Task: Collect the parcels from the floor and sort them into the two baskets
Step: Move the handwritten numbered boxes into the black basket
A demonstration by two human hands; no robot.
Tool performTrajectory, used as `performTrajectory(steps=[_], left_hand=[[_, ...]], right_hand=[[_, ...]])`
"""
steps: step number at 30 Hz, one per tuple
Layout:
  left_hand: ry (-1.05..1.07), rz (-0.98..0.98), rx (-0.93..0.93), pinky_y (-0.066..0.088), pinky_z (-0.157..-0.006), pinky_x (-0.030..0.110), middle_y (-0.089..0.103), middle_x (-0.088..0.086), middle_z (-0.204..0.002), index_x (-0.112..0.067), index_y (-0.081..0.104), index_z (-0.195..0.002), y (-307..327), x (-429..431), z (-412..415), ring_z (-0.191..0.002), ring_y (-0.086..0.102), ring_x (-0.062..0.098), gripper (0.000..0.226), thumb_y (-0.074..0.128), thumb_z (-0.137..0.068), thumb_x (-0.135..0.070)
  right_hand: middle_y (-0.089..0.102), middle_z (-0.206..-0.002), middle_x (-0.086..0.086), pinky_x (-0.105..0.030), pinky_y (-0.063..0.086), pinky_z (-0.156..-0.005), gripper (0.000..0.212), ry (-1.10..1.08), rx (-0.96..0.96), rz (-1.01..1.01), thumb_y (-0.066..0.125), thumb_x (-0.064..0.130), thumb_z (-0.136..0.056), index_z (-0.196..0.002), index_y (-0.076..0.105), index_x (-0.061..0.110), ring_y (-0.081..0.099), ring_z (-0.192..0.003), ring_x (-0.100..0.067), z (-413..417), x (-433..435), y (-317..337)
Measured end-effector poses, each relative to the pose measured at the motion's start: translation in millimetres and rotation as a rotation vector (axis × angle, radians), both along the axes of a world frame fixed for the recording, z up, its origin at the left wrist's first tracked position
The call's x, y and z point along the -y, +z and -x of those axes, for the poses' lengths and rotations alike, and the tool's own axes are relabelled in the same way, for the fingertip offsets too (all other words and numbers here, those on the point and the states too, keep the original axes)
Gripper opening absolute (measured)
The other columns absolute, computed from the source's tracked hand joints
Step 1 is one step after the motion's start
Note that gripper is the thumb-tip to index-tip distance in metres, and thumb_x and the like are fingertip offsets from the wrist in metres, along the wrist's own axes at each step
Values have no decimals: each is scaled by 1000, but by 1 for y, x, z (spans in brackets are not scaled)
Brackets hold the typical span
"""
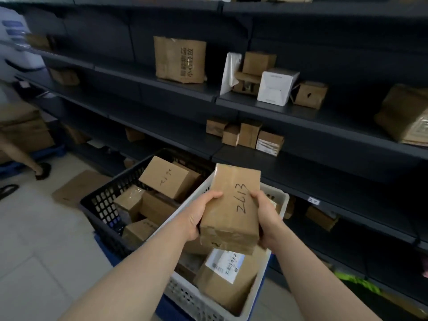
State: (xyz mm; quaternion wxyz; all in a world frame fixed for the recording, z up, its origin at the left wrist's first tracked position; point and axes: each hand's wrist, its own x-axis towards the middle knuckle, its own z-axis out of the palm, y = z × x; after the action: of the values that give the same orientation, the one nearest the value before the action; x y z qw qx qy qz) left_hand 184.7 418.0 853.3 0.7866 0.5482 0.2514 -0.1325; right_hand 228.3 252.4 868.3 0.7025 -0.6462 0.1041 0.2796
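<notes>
A brown taped parcel (234, 205) with "2613" written on it hangs above the white basket (196, 302). My left hand (199, 216) grips its left side and my right hand (266, 216) grips its right side. The white basket holds a brown parcel with a white barcode label (222, 274). Just behind it to the left stands the black basket (104, 205), filled with several brown boxes, the top one (169, 177) marked in pen.
Dark shelving (301, 158) with cardboard and white boxes runs along the back and right. A flattened cardboard sheet (78, 188) lies on the tiled floor left of the black basket. Another person's leg and shoe (39, 170) stand at far left.
</notes>
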Motion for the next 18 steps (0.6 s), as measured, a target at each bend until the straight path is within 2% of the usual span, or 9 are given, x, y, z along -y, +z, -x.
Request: performTrajectory(steps=[3,7,10,12,18], left_hand=[[102,8,11,51,-82,39,74,15,-89,-13,69,-106,2,-28,5,-85,66,31,41,66,-81,-46],[223,21,-40,50,-89,42,74,16,-87,-11,67,-110,-8,-78,18,-89,65,33,46,67,-81,-46],[278,17,-91,52,-82,40,75,17,-85,-9,67,-106,-15,-121,23,-90,66,33,42,64,-86,-47],[313,-7,-128,51,-88,43,74,19,-96,-10,66,-110,-23,-152,21,-96,66,35,46,63,-85,-48],[279,-90,-221,51,-88,44,71,22,-105,-11,66,-111,-49,-242,3,-101,64,37,47,49,-90,-48]], right_hand=[[75,-99,-11,-47,53,-93,41,54,-3,-17,46,48,-94,-110,68,18,67,-100,-31,-2,-32,-1],[75,-92,-7,-37,55,-73,34,151,-74,-18,50,40,-95,-109,68,16,67,-91,-25,-1,-82,-9],[71,-103,-7,-37,56,-77,26,200,-85,20,55,32,-96,-113,61,14,66,-97,-23,-3,-123,-14],[70,-108,-9,-37,56,-80,27,230,-107,49,55,31,-96,-115,61,12,66,-99,-24,-8,-154,-23],[72,-102,-11,-41,57,-87,27,188,-195,105,46,27,-101,-110,66,10,67,-96,-27,-23,-244,-56]])
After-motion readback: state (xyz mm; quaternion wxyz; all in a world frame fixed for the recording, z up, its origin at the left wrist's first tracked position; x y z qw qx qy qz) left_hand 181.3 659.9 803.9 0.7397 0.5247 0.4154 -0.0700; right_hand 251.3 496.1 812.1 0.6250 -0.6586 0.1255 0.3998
